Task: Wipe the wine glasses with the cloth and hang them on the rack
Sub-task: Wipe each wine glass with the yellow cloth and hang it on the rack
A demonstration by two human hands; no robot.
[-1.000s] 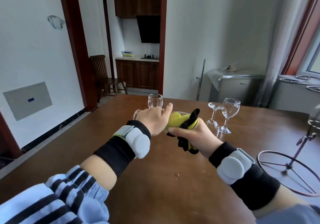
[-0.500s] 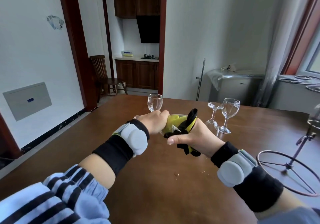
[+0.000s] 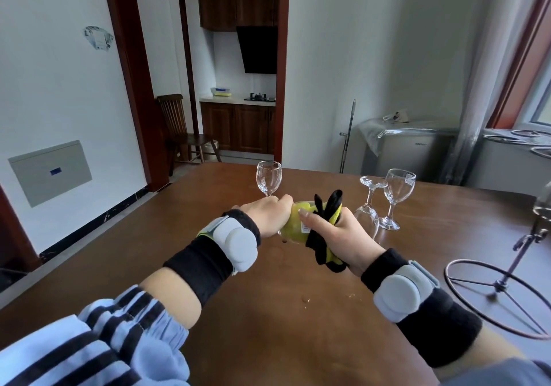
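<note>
The glass (image 3: 293, 221) being wiped lies nearly sideways in the air above the worktop (image 3: 268, 311), between the two hands; its bowl shows yellow because the cloth (image 3: 323, 227) is stuffed into and round it. The left hand (image 3: 265, 217) is clenched about the stem end, though the stem itself is hidden. The right hand (image 3: 340, 236) grips the yellow-and-black cloth against the bowl, thumb laid along the glass. Over the last second the left thumb has folded down from a raised position and the cloth's black tips have swung from pointing right to standing nearly upright, so the hands are twisting against each other. That reads as wiping mid-stroke, not finished.

Behind, an upright glass (image 3: 269, 178) stands alone. To the right an inverted glass (image 3: 368, 203) stands just beside another upright one (image 3: 398, 197); none has shifted. The rack (image 3: 501, 287) stands at the right edge, and part of a glass seems to hang there, cut off by the frame. Three glasses appear left to wipe.
</note>
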